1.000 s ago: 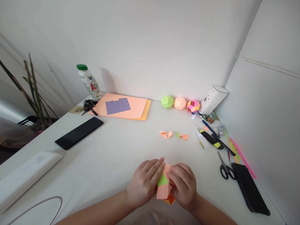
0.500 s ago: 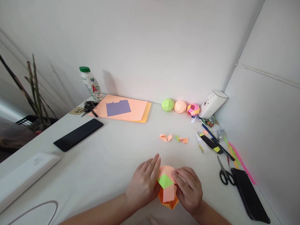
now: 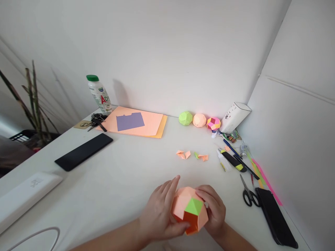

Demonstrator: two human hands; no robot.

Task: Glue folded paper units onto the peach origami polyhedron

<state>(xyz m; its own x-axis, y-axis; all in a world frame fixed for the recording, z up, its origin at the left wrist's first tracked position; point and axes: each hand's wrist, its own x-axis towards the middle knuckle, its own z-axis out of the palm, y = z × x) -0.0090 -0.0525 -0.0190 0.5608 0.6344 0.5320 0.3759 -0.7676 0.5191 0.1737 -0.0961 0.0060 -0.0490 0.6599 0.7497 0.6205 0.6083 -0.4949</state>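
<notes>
Between my two hands is a many-sided paper ball (image 3: pixel 183 202), mostly peach with one bright green facet. An opening on its near side shows an orange inside. My left hand (image 3: pixel 159 209) grips the ball from the left, its thumb at the edge of the opening and its fingers along the far left side. My right hand (image 3: pixel 213 207) holds the right side, fingers curled over the top right. Beyond the ball lie small folded peach paper pieces (image 3: pixel 183 154) and a green and peach group of pieces (image 3: pixel 201 156).
Finished-looking paper balls, green (image 3: pixel 185 118), peach (image 3: pixel 199 120) and pink-yellow (image 3: pixel 214 123), line the wall. Scissors (image 3: pixel 250 193), a utility knife (image 3: pixel 233 160) and a black case (image 3: pixel 276 218) lie right. Paper sheets (image 3: pixel 154 122), a bottle (image 3: pixel 99 94) and a black slab (image 3: pixel 84 152) are left.
The paper ball has turned in my hands: its green facet moved right and the orange opening now faces me. My left thumb came round to the opening. The view shifted slightly.
</notes>
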